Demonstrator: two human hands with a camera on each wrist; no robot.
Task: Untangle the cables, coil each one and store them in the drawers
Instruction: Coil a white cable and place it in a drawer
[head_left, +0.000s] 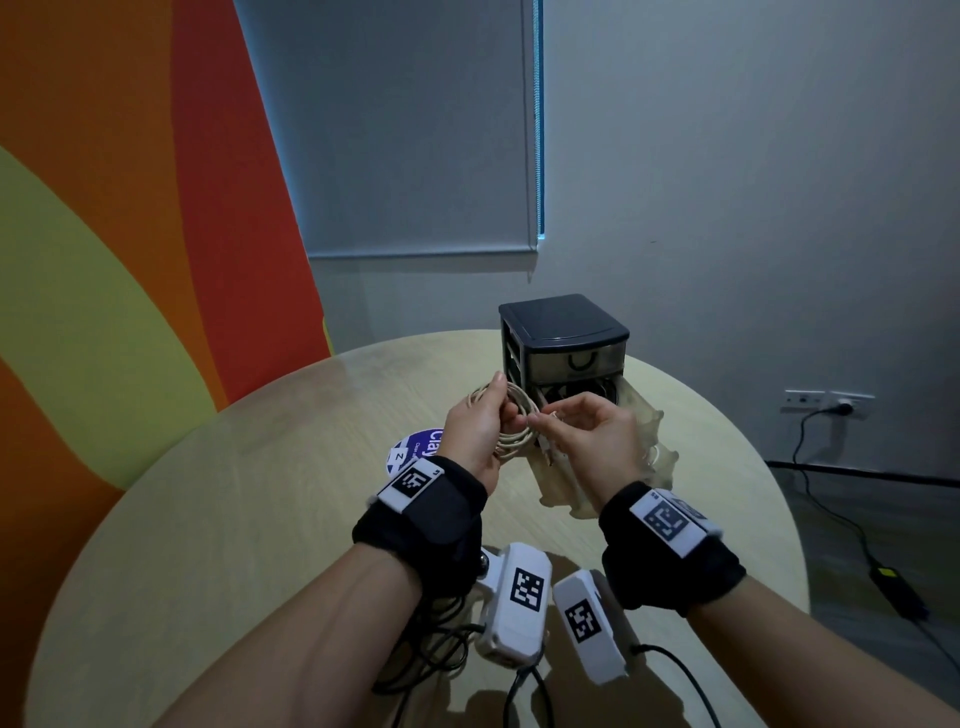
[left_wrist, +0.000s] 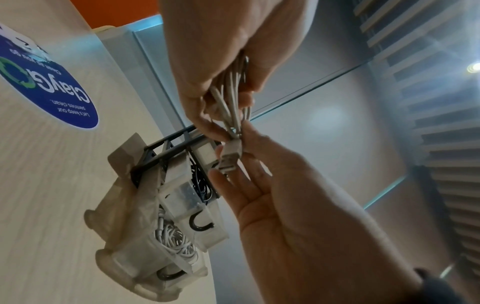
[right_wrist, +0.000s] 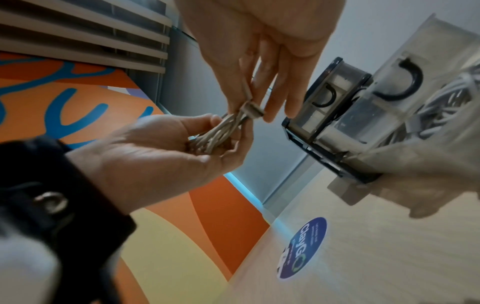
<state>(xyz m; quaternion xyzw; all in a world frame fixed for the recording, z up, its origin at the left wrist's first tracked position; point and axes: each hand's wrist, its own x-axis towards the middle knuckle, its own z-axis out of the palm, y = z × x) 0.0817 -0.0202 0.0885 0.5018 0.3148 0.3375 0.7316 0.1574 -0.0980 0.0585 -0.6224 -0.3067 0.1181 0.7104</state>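
Beige coiled USB cable is gripped in the left hand, while the right hand pinches its plug, with the drawer unit at twelve o'clock.

Left hand grips coiled beige cable — right hand pinches its plug

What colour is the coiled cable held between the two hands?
Off-white to beige; the coiled cable shows best in the head view, gripped by the left hand.
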